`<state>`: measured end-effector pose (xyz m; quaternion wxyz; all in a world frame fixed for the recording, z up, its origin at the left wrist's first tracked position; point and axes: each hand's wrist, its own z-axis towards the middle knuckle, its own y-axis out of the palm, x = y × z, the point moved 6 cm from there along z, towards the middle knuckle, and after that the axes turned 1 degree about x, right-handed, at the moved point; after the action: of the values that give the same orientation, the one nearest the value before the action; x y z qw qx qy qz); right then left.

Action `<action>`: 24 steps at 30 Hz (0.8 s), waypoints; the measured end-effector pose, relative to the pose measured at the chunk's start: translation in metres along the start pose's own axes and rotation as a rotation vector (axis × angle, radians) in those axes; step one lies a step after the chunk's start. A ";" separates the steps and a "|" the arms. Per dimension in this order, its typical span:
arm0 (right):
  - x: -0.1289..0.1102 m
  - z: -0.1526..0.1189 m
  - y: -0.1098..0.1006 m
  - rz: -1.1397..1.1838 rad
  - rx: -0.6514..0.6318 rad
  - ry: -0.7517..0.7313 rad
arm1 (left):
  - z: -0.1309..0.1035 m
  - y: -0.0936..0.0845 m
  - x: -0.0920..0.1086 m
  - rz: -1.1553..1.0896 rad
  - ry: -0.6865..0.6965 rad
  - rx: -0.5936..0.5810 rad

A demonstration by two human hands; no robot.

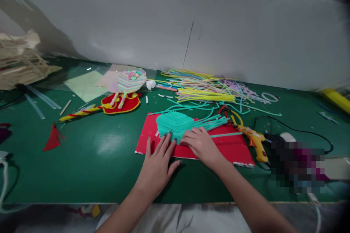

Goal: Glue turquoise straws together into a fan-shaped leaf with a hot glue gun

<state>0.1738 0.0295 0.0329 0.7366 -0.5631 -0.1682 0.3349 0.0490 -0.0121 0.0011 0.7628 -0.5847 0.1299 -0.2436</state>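
A turquoise piece made of pipe cleaners laid side by side (175,123) lies on a red board (226,151), with loose strands trailing to its right. My left hand (160,158) rests flat with fingers spread, its fingertips on the board and the lower edge of the turquoise piece. My right hand (201,145) has its fingers bent and pressed together at the lower right edge of the piece; what is under the fingertips is hidden.
A yellow glue gun (255,141) lies right of the board, its cable behind it. Bundled pipe cleaners (205,89) spread along the back. A striped round fan (131,82), a red-and-yellow piece (131,105) and a red tassel (54,138) lie left.
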 end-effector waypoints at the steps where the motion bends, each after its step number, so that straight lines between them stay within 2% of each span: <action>1: 0.000 0.003 -0.002 0.004 -0.019 -0.023 | 0.000 0.000 0.000 -0.004 0.001 0.000; 8: 0.005 0.014 -0.006 0.091 -0.103 -0.115 | -0.001 0.000 -0.001 -0.022 0.003 0.005; 13: 0.014 0.009 0.000 0.242 -0.120 -0.026 | -0.001 0.002 -0.001 -0.028 0.007 -0.014; 18: 0.025 -0.006 0.001 0.393 -0.020 0.114 | 0.000 0.000 -0.001 -0.056 -0.014 -0.015; 21: 0.033 -0.016 -0.002 0.388 0.082 0.165 | 0.001 -0.001 -0.002 -0.074 -0.019 -0.017; 24: 0.036 -0.025 -0.004 0.333 0.119 0.180 | 0.001 -0.001 -0.003 -0.093 -0.019 -0.028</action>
<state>0.2158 0.0357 0.0242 0.7150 -0.5664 0.0140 0.4096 0.0470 -0.0100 0.0020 0.7435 -0.6032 0.0987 -0.2711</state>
